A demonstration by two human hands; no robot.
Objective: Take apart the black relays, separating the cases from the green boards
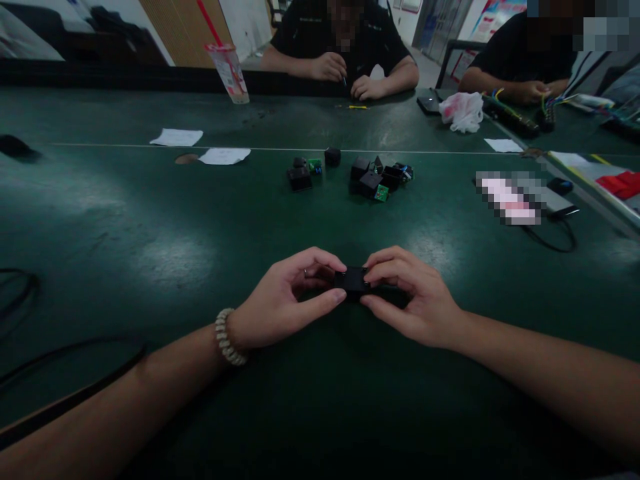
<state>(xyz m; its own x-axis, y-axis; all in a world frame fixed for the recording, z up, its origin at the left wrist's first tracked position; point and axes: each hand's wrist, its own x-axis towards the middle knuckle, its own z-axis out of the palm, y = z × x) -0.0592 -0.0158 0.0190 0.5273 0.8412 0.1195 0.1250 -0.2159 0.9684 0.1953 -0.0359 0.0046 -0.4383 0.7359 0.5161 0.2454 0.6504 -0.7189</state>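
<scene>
Between my two hands is a small black plastic box (353, 281), low over the green table. My left hand (295, 293), with a coiled band at the wrist and a ring, pinches its left end between thumb and forefinger. The thumb and fingers of my right hand (415, 293) are closed on its right end. Small metal bits show near the box's top corners, too small to make out. Farther up the table lie several similar black housings (371, 183), some with a green circuit board (381, 193) showing.
Beyond a pale seam on the green table (250, 220) stand a plastic cup with a red straw (233, 73) and a crumpled plastic bag (463, 111). Papers (225, 156) lie at left, a blurred-out device (510, 198) at right. Two people (345, 40) sit across. Black cable (70, 350) runs at lower left.
</scene>
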